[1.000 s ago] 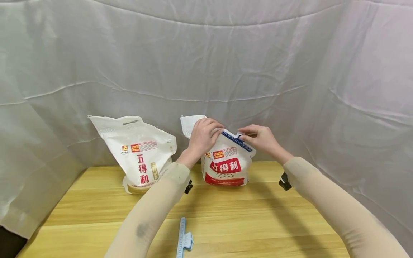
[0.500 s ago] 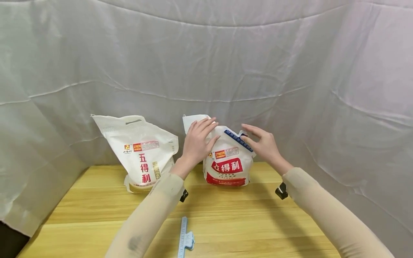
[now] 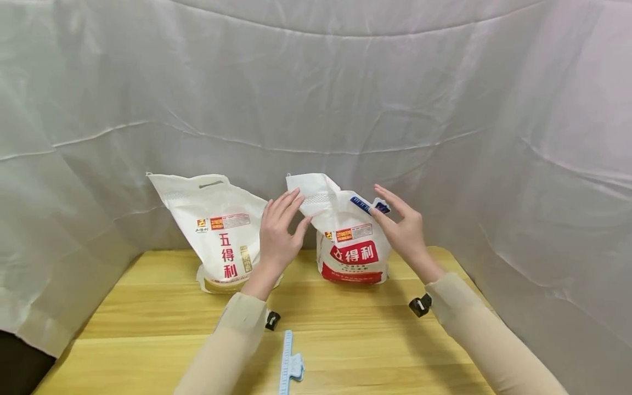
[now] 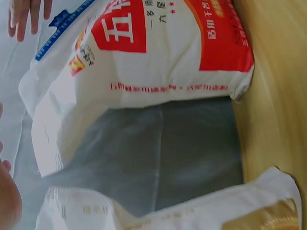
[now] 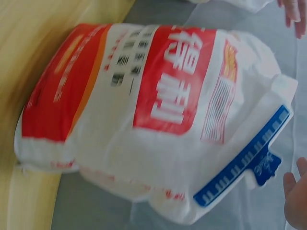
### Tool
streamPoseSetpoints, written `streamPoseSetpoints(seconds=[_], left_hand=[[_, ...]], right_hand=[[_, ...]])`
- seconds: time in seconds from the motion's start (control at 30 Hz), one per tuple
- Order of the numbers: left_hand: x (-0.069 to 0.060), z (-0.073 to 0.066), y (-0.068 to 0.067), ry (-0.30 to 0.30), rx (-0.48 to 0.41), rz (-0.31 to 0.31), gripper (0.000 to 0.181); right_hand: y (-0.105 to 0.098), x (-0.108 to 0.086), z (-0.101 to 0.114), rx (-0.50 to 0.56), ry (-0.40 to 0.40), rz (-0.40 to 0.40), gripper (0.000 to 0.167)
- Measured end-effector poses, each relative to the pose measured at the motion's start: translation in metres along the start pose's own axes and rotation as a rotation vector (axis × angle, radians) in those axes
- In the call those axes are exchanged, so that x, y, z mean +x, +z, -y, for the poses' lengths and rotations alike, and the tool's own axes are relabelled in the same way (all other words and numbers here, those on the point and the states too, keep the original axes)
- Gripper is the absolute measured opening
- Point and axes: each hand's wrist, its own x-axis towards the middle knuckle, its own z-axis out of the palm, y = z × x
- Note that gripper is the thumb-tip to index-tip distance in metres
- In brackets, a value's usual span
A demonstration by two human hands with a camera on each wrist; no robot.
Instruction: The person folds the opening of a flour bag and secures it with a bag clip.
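A white flour bag with red lettering (image 3: 353,253) stands upright on the wooden table. Its top is folded, and a dark blue bag clip (image 5: 240,160) spans the fold on the right side. One white corner of the bag sticks up at the left. My right hand (image 3: 406,227) is beside the clip with fingers spread; the right wrist view shows a gap between them. My left hand (image 3: 280,235), fingers extended and holding nothing, hovers between this bag and a second white flour bag (image 3: 217,219), partly covering the latter's right edge.
On the table (image 3: 355,329), near the front, lies a light blue bag clip (image 3: 291,365). The second bag's top stands unfolded, its handle slot showing. A grey cloth (image 3: 316,99) hangs behind and along both sides.
My left hand has let go of the folded bag top and moved left and down. My right hand has released the dark blue clip, its fingers spreading. The clip stays on the bag.
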Motion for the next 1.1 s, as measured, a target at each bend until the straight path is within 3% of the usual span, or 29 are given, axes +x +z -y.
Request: streamPoseSetpoints(seconds=[0.07,0.27,0.4,0.57,0.8,0.93,1.1], left_hand=[[-0.004,0.004,-0.006,-0.008,-0.004,-0.028,0.045],[-0.019,0.013,-0.026,-0.036,0.023,-0.066,0.046],[-0.020,0.023,-0.042,-0.037,0.063,-0.077,0.048],[-0.014,0.034,-0.065,-0.015,0.106,-0.084,0.049],[-0.001,0.049,-0.092,-0.002,0.177,-0.041,0.048],[0.010,0.058,-0.101,0.030,0.207,-0.034,0.049],[0.025,0.066,-0.107,0.062,0.232,0.004,0.048]], right_hand=[[0.003,-0.003,0.014,0.014,0.008,-0.012,0.043],[0.008,-0.016,0.023,0.083,0.030,-0.014,0.045],[0.012,-0.022,0.028,0.131,0.052,-0.016,0.045],[0.024,-0.027,0.033,0.199,0.035,0.004,0.046],[0.050,-0.026,0.039,0.250,-0.003,0.022,0.047],[0.065,-0.022,0.039,0.251,-0.036,0.040,0.045],[0.089,-0.015,0.019,0.304,-0.055,0.057,0.045]])
